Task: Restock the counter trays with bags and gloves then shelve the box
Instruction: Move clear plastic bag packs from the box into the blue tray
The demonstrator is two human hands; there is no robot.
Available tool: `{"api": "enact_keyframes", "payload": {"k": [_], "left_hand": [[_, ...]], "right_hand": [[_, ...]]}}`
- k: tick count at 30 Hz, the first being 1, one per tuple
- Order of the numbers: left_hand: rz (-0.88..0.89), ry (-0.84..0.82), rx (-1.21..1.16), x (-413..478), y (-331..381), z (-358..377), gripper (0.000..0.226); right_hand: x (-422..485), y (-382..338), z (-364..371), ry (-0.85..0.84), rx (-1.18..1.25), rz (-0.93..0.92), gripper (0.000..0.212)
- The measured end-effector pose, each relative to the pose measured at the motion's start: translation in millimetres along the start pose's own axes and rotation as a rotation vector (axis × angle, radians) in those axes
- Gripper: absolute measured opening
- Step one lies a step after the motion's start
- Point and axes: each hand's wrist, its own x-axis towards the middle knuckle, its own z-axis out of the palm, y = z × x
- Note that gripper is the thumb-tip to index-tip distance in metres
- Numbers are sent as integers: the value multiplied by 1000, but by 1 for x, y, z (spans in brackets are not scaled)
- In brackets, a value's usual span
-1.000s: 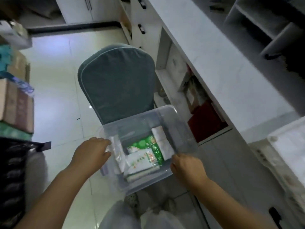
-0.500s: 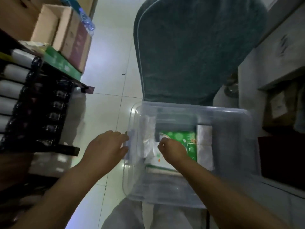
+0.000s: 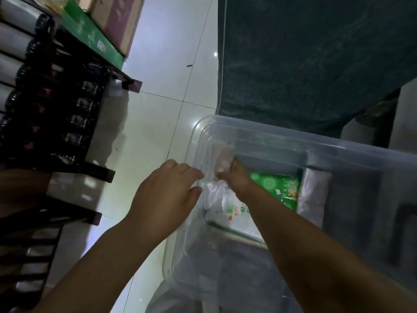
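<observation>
Right hand (image 3: 237, 177), flat on green packet (image 3: 278, 188) half second ago, now fingers clamped on clear pack (image 3: 222, 160), lifting. Left hand (image 3: 167, 195) fingers curled on box (image 3: 293, 141) rim. Restock supply coming out.

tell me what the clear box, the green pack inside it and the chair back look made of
Clear box: looks like translucent moulded plastic, smooth and glossy; its contents and the floor show through its walls.
Green pack: apparently thin printed plastic film, shiny and slightly creased.
Chair back: seems a dark teal fabric cover, matte and faintly napped, with pale piping along its edge; the padding beneath cannot be seen.
</observation>
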Motion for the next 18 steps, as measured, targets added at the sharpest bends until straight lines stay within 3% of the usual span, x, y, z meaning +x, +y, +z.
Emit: {"api": "enact_keyframes", "payload": {"k": [4, 8, 13, 16, 18], "left_hand": [[-25, -16, 9, -1, 2, 1, 24], [-33, -22, -16, 1, 18, -3, 35], [-166, -154, -241, 11, 69, -9, 59], [-256, -304, -423, 17, 96, -5, 41], [-305, -338, -460, 20, 108, 3, 31]], "right_hand": [[-22, -9, -9, 4, 54, 1, 39], [-64, -25, -28, 24, 157, -30, 20], [-122, -37, -51, -98, 559, -80, 15], [-142, -36, -60, -96, 763, -101, 26], [-150, -33, -69, -11, 768, -82, 22]]}}
